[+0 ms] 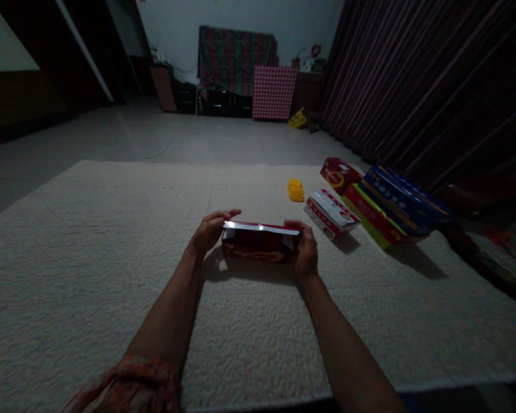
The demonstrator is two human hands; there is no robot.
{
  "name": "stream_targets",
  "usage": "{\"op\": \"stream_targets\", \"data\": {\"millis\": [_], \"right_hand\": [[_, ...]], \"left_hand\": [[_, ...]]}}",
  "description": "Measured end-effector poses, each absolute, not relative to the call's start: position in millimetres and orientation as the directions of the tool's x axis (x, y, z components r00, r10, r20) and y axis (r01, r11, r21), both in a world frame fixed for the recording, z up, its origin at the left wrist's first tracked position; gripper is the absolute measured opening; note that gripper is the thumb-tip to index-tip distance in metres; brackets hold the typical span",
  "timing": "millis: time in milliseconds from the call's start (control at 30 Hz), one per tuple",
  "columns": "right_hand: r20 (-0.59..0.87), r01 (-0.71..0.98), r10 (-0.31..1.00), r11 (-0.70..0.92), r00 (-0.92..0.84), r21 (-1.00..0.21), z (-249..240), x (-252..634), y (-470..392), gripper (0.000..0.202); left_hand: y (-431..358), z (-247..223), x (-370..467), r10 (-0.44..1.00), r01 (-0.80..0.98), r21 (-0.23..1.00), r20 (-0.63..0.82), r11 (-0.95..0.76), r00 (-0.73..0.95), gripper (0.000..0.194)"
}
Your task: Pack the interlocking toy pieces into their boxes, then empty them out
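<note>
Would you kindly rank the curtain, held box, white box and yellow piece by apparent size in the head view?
Curtain
Held box
White box
Yellow piece
The held box is nearer than the white; true sizes unsure.

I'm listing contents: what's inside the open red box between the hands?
Inside the red box, a dark interior and a pale flap near the right hand show. The front wall and shadow hide the bottom, so I can't tell whether anything lies there.

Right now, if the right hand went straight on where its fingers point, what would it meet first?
Likely the red box, which the right hand touches; the left hand is at its opposite end. Depth is unclear.
</note>
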State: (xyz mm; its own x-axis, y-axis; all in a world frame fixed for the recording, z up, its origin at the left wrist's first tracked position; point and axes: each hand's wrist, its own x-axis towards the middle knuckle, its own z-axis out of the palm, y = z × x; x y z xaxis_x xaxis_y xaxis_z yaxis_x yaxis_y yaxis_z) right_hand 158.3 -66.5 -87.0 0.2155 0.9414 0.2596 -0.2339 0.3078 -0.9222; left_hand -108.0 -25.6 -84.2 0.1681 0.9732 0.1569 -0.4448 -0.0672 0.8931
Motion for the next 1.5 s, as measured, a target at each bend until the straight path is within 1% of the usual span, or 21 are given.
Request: {"op": "stream_targets", "data": {"millis": [67, 167, 267, 367, 467, 600, 867, 1133, 1233, 1400, 1500], "right_hand": [[0.29, -0.167, 0.938, 0.322, 0.191, -0.932, -86.0, 160.3, -69.2, 0.047], [0.355, -0.044, 0.923, 0.365, 0.148, -0.93, -86.1, 163.3, -72.6, 0.039], [0.419, 0.039, 0.903, 0.417, 0.099, -0.908, -88.5, 167.3, -73.0, 0.03], [0.506, 0.124, 0.862, 0.499, 0.032, -0.858, -91.0, 172.4, -71.7, 0.022], [0.592, 0.222, 0.805, 0.586, -0.045, -0.779, -91.6, 176.8, -70.8, 0.017], [0.641, 0.309, 0.762, 0.635, -0.095, -0.708, -90.7, 178.6, -70.0, 0.014], [0.671, 0.35, 0.734, 0.659, -0.103, -0.666, -92.7, 179.4, -68.6, 0.015], [0.677, 0.375, 0.729, 0.658, -0.101, -0.653, -90.0, 178.0, -70.1, 0.016], [0.67, 0.376, 0.736, 0.651, -0.099, -0.66, -90.1, 177.5, -70.8, 0.016], [0.666, 0.378, 0.738, 0.65, -0.11, -0.659, -89.2, 178.1, -71.4, 0.017], [0.667, 0.372, 0.737, 0.652, -0.108, -0.661, -89.5, 179.0, -69.9, 0.017]], "left_hand": [[-25.0, -84.3, -113.0, 0.968, -0.416, 0.906, 0.168, -0.077, 0.186, 0.018], [-25.2, -85.3, -120.4, 0.962, -0.377, 0.922, 0.176, -0.087, 0.208, 0.02], [-25.9, -87.3, -126.2, 0.956, -0.329, 0.941, 0.163, -0.076, 0.244, 0.023], [-26.2, -88.9, -129.9, 0.947, -0.29, 0.953, 0.166, -0.083, 0.274, 0.023], [-25.8, -89.4, -130.8, 0.942, -0.268, 0.96, 0.166, -0.085, 0.293, 0.024], [-25.5, -88.7, -128.7, 0.951, -0.243, 0.966, 0.154, -0.087, 0.269, 0.025], [-28.0, -85.6, -129.3, 0.951, -0.124, 0.985, 0.15, -0.121, 0.269, 0.027], [-25.0, -87.9, -128.8, 0.951, -0.057, 0.985, 0.173, -0.164, 0.256, 0.031], [-24.6, -92.0, -131.0, 0.945, -0.083, 0.984, 0.175, -0.158, 0.276, 0.03], [-23.7, -97.8, -133.4, 0.934, -0.194, 0.977, 0.144, -0.083, 0.326, 0.034], [-23.4, -97.0, -132.5, 0.937, -0.201, 0.976, 0.143, -0.08, 0.318, 0.032]]}}
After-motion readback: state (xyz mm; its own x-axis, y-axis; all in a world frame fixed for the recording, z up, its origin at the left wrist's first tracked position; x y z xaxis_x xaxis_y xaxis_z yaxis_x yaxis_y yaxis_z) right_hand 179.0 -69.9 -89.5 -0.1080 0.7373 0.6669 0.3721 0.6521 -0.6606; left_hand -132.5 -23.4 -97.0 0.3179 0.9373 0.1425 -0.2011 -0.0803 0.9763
